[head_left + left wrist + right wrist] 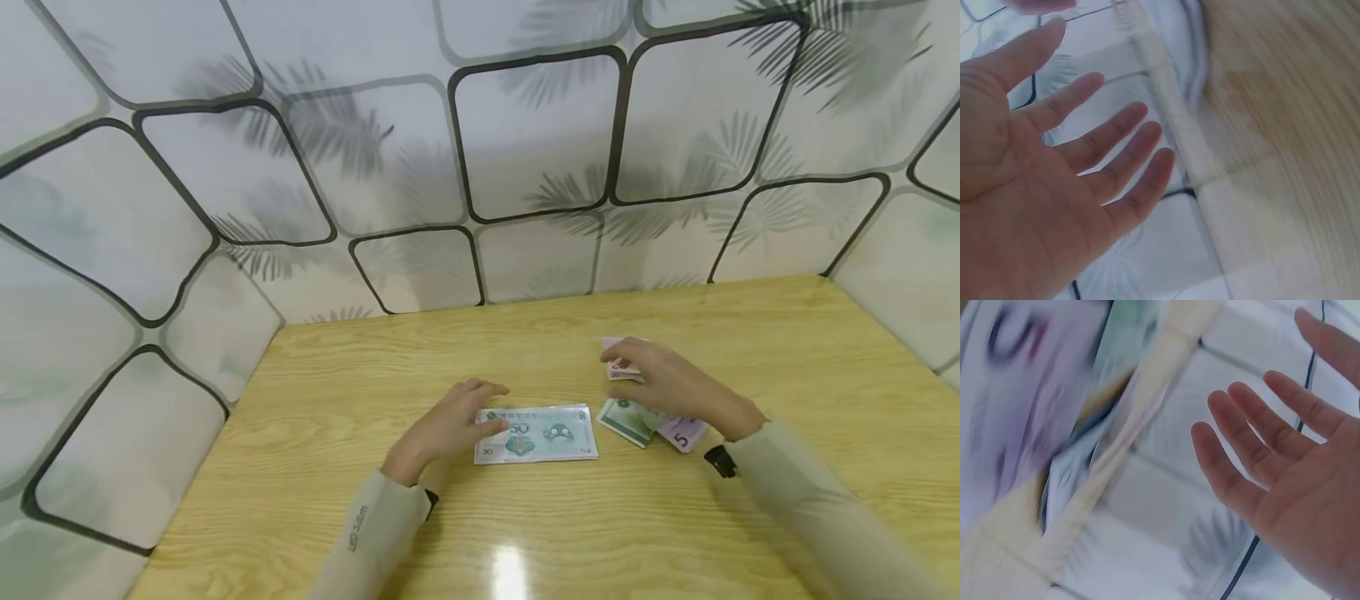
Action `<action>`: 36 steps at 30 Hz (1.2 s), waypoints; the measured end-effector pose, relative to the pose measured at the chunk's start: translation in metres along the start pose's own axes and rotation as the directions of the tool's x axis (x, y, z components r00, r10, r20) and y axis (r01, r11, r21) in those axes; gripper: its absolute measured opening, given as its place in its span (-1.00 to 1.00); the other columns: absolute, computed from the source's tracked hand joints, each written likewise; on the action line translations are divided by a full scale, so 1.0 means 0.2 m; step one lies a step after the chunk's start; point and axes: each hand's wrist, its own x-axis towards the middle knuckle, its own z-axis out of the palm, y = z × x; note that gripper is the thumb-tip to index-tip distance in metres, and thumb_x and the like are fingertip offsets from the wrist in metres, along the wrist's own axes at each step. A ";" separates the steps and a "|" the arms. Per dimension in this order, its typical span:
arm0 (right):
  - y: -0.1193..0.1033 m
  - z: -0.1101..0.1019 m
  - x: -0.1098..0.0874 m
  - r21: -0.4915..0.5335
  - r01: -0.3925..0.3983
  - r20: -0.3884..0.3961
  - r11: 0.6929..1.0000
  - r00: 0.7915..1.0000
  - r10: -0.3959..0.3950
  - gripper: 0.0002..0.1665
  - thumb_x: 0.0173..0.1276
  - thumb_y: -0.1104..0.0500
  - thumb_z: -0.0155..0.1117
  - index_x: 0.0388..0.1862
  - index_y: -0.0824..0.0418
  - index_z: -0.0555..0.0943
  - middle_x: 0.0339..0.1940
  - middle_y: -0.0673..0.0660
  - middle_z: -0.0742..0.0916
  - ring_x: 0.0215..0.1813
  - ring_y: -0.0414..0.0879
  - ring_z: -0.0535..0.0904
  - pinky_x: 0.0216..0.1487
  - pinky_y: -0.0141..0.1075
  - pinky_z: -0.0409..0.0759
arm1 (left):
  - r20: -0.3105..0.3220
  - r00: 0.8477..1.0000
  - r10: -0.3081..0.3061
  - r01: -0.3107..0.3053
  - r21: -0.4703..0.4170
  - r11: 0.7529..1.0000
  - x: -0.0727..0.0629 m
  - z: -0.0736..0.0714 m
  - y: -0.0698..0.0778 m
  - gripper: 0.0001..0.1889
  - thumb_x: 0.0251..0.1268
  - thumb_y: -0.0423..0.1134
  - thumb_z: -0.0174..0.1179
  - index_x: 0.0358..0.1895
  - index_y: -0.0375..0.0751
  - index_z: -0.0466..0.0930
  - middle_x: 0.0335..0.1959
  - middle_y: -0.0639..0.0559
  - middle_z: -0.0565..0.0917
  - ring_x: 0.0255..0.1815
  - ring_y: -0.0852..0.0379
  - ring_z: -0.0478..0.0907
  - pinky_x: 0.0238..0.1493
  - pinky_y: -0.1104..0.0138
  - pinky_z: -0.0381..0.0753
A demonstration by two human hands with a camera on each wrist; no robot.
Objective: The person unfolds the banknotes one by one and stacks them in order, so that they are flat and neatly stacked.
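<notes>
A neat stack of banknotes (558, 442) lies flat on the table, a teal note marked 50 on top. My left hand (453, 421) hovers at the stack's left end, its fingers spread and nothing held. Over on the right, a loose group of notes overlaps: a green note (626, 423), a purple note marked 5 (684, 433) and a pinkish note (612, 343) behind them. Above that group is my right hand (663, 379), hiding part of it. In the right wrist view its fingers (1232, 465) are relaxed and hold nothing.
The wooden table (322, 517) ends at a padded, patterned wall (540, 142) at the back, with similar walls at both sides. A dark wrist strap (722, 461) shows under the right sleeve.
</notes>
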 end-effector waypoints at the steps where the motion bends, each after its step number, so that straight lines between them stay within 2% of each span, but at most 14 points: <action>1: 0.02 -0.02 -0.01 0.008 -0.027 -0.024 1.000 0.999 0.027 -0.57 0.39 0.24 0.40 0.13 0.46 0.57 0.08 0.38 0.67 0.02 0.24 0.64 -0.01 0.11 0.66 | -0.005 1.000 0.015 -0.015 -0.042 0.999 0.01 0.00 0.00 -0.52 0.55 -0.20 0.17 0.40 -0.33 0.42 0.38 -0.26 0.43 0.41 -0.27 0.31 0.35 -0.14 0.39; 3: 0.06 -0.06 -0.02 0.030 -0.085 -0.061 0.996 0.994 0.086 -0.63 0.40 0.25 0.39 0.08 0.45 0.60 0.00 0.34 0.71 -0.03 0.20 0.67 -0.06 0.08 0.68 | -0.022 0.999 0.043 -0.046 -0.132 0.990 0.04 0.00 0.02 -0.56 0.58 -0.23 0.12 0.39 -0.34 0.44 0.37 -0.25 0.46 0.39 -0.24 0.35 0.34 -0.12 0.40; 6: 0.11 -0.09 -0.04 0.040 -0.154 -0.105 0.987 0.982 0.157 -0.70 0.40 0.26 0.38 0.00 0.44 0.62 -0.09 0.32 0.73 -0.12 0.16 0.69 -0.14 0.03 0.69 | -0.057 0.996 0.071 -0.084 -0.265 0.961 0.08 0.01 0.03 -0.61 0.60 -0.26 0.06 0.34 -0.39 0.46 0.29 -0.26 0.53 0.29 -0.19 0.46 0.27 -0.05 0.49; 9: 0.15 -0.12 -0.06 0.063 -0.203 -0.114 0.977 0.971 0.209 -0.72 0.41 0.27 0.38 -0.05 0.47 0.62 -0.15 0.33 0.73 -0.17 0.18 0.70 -0.18 0.02 0.70 | -0.100 0.993 0.060 -0.091 -0.346 0.934 0.13 0.01 0.05 -0.64 0.61 -0.27 0.04 0.28 -0.43 0.50 0.17 -0.30 0.60 0.15 -0.16 0.55 0.13 0.01 0.59; 14: 0.19 -0.13 -0.09 0.074 -0.275 -0.114 0.959 0.953 0.282 -0.70 0.42 0.26 0.36 -0.06 0.52 0.61 -0.19 0.34 0.74 -0.16 0.23 0.69 -0.16 0.08 0.69 | -0.149 0.989 0.007 -0.074 -0.450 0.890 0.19 0.04 0.07 -0.69 0.61 -0.33 0.03 0.21 -0.48 0.52 0.03 -0.38 0.64 0.03 -0.26 0.61 0.04 -0.06 0.64; 17: 0.22 -0.15 -0.10 0.056 -0.303 -0.122 0.951 0.944 0.307 -0.68 0.42 0.26 0.35 -0.05 0.54 0.60 -0.20 0.35 0.74 -0.15 0.26 0.67 -0.13 0.13 0.66 | -0.157 0.987 -0.017 -0.061 -0.481 0.875 0.23 0.05 0.09 -0.70 0.59 -0.37 0.02 0.19 -0.50 0.51 -0.02 -0.37 0.65 -0.01 -0.26 0.65 0.04 -0.05 0.67; 19: 0.23 -0.16 -0.10 0.059 -0.323 -0.121 0.945 0.937 0.328 -0.67 0.42 0.26 0.34 -0.04 0.55 0.59 -0.20 0.35 0.74 -0.15 0.25 0.66 -0.15 0.09 0.67 | -0.153 0.987 -0.042 -0.041 -0.502 0.864 0.26 0.06 0.10 -0.71 0.58 -0.38 0.02 0.19 -0.50 0.52 -0.05 -0.33 0.67 -0.03 -0.21 0.66 0.03 -0.01 0.69; 26: 0.27 -0.17 -0.10 0.186 -0.383 -0.073 0.905 0.913 0.401 -0.62 0.46 0.27 0.29 0.01 0.62 0.52 -0.20 0.38 0.70 -0.31 0.11 0.70 -0.33 -0.11 0.75 | -0.129 0.984 -0.124 0.029 -0.568 0.822 0.33 0.10 0.14 -0.72 0.57 -0.39 0.05 0.17 -0.51 0.52 -0.11 -0.27 0.67 -0.05 -0.19 0.68 0.01 0.05 0.71; 30: 0.28 -0.17 -0.11 0.228 -0.400 -0.054 0.888 0.905 0.422 -0.59 0.48 0.26 0.27 0.03 0.65 0.50 -0.19 0.40 0.69 -0.31 0.12 0.71 -0.33 -0.12 0.76 | -0.145 0.978 -0.149 0.032 -0.605 0.795 0.36 0.13 0.17 -0.73 0.56 -0.43 0.04 0.17 -0.53 0.52 -0.11 -0.34 0.66 -0.04 -0.26 0.68 0.01 0.05 0.71; 36: 0.29 -0.19 -0.11 0.278 -0.425 -0.028 0.861 0.893 0.450 -0.57 0.49 0.26 0.24 0.05 0.67 0.47 -0.20 0.38 0.69 -0.31 0.13 0.72 -0.31 -0.13 0.76 | -0.169 0.966 -0.194 0.039 -0.649 0.760 0.42 0.16 0.21 -0.75 0.54 -0.47 0.04 0.15 -0.52 0.54 -0.14 -0.30 0.68 -0.07 -0.24 0.68 0.00 0.08 0.72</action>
